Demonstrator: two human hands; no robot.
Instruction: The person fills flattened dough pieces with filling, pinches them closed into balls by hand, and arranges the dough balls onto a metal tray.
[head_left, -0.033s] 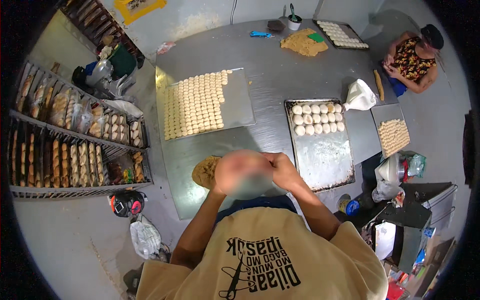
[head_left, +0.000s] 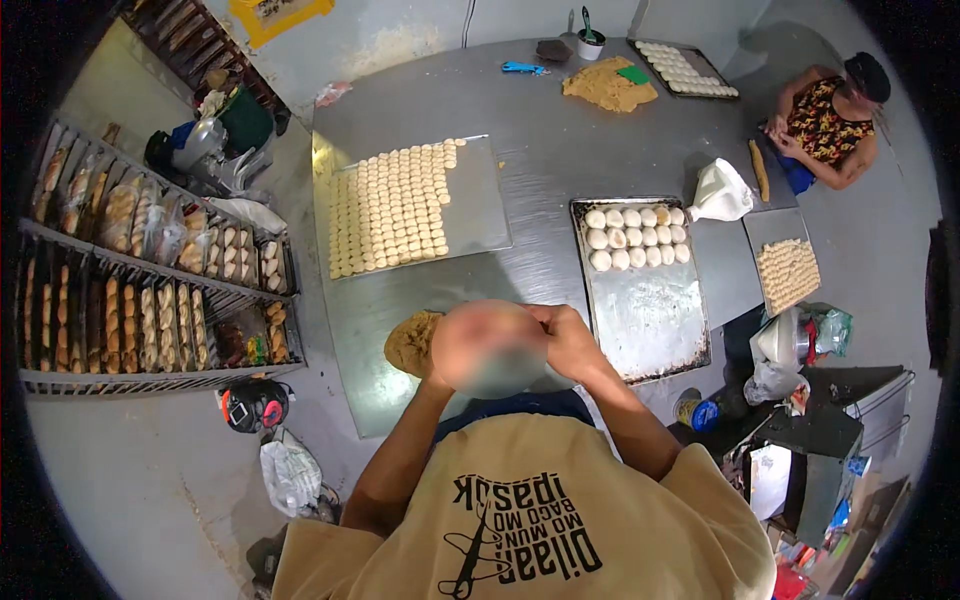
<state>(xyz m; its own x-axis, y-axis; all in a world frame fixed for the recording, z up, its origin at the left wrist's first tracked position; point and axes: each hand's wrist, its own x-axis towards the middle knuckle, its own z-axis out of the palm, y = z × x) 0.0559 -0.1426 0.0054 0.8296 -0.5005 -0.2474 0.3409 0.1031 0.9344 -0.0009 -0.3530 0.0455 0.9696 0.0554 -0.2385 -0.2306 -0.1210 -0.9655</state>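
Over the near part of the steel table, a blurred oval hides much of both my hands. My left hand (head_left: 437, 372) shows at the wrist, next to a lump of brown dough (head_left: 405, 345), with its fingers hidden. My right hand (head_left: 565, 345) has its fingers curled at the right side of the blur; what they grip is not visible. A tray of round white dough balls (head_left: 649, 325) lies to its right, filled only along its back rows. Beyond my hands, small pale dough pieces (head_left: 390, 200) cover much of a metal sheet.
The steel table (head_left: 530, 150) also holds a white jug (head_left: 720, 190), a brown dough slab (head_left: 605, 85) and another tray (head_left: 680, 65). A co-worker (head_left: 820, 135) is at the right. Bread racks (head_left: 150, 330) stand left; clutter and dark equipment (head_left: 820, 430) sit lower right.
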